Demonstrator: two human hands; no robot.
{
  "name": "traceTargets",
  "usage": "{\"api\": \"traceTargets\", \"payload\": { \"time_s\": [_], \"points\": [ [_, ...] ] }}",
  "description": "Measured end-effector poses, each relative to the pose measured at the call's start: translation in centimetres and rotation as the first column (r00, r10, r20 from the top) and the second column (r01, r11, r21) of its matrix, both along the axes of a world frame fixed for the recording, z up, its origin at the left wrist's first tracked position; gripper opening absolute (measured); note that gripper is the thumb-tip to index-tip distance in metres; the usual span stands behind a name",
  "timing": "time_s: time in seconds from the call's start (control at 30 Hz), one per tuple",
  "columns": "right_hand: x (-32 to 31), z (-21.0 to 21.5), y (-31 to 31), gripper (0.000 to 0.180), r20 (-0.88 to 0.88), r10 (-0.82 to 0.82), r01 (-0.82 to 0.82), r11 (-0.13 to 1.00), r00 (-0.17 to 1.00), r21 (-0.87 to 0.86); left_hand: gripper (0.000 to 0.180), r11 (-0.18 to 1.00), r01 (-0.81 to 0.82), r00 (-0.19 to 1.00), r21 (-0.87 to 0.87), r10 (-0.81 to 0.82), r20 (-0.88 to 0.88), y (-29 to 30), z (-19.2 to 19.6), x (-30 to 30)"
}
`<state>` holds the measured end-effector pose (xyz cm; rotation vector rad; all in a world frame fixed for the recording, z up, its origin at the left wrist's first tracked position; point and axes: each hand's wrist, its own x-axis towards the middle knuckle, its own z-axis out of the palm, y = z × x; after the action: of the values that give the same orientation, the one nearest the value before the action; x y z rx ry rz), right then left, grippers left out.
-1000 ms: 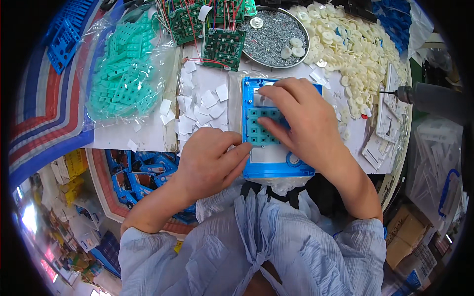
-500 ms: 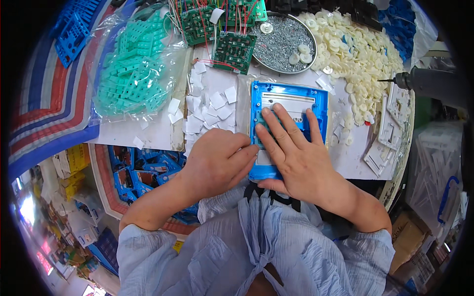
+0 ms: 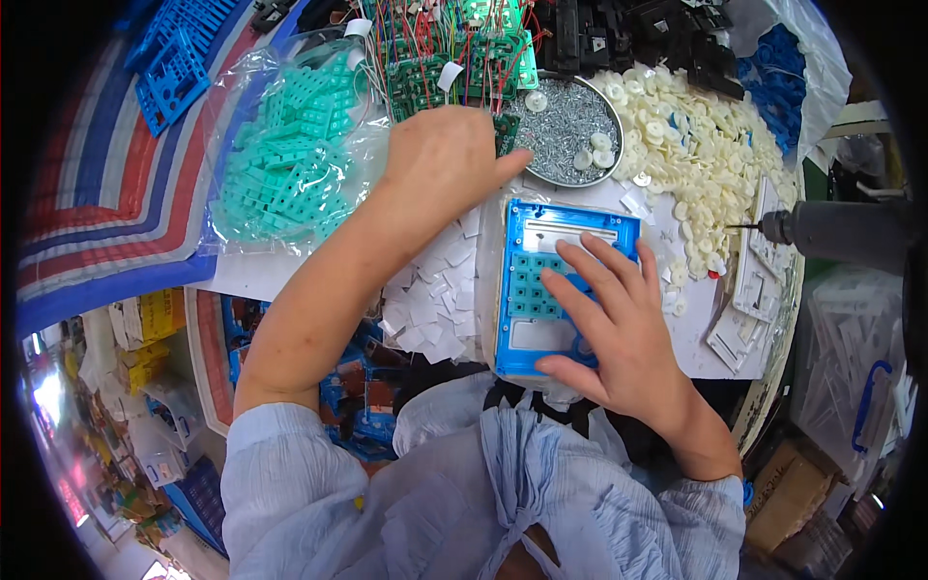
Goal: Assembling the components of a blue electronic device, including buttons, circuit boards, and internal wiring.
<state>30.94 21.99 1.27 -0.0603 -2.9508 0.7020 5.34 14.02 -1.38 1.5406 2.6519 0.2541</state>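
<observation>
A blue plastic casing lies on a clear plastic bag in front of me, with a teal rubber keypad set inside it. My right hand rests over the casing's right side, fingers spread and thumb near the lower edge. Reaching far forward, my left hand is at the near edge of a pile of green circuit boards with coloured wires. Its thumb points right, beside the corner of a board; the other fingers are hidden under the hand, so any hold on a board cannot be seen.
A round tin of screws stands beside heaped cream plastic discs. White paper squares lie left of the casing, beyond them a bag of teal keypads. An electric screwdriver juts in from the right. Blue casings sit below the table.
My left hand has moved from the casing's left edge forward to the circuit boards. The right hand has lifted and shifted rightward, exposing the teal keypad. The whole view has shifted slightly.
</observation>
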Motion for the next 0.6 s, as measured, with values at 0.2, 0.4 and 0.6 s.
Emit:
{"api": "traceTargets", "payload": {
  "time_s": [0.2,0.4,0.6],
  "points": [
    [1.6,0.6,1.2,0.063,-0.067,-0.06,0.054,0.995,0.996,-0.087,0.042,0.985,-0.151,0.988,0.082,0.149,0.031,-2.7,2.0,-1.6],
    [0.9,0.8,1.5,0.051,-0.207,-0.06,0.019,0.98,0.977,-0.196,0.031,0.398,-0.811,0.371,0.428,-0.214,0.903,-11.0,2.7,-7.3],
    [-2.8,1.7,1.5,0.037,-0.392,-0.025,-0.075,0.968,0.92,-0.239,0.04,0.347,-0.711,0.458,0.611,-0.431,0.777,-9.9,1.9,-2.4]
  ]
}}
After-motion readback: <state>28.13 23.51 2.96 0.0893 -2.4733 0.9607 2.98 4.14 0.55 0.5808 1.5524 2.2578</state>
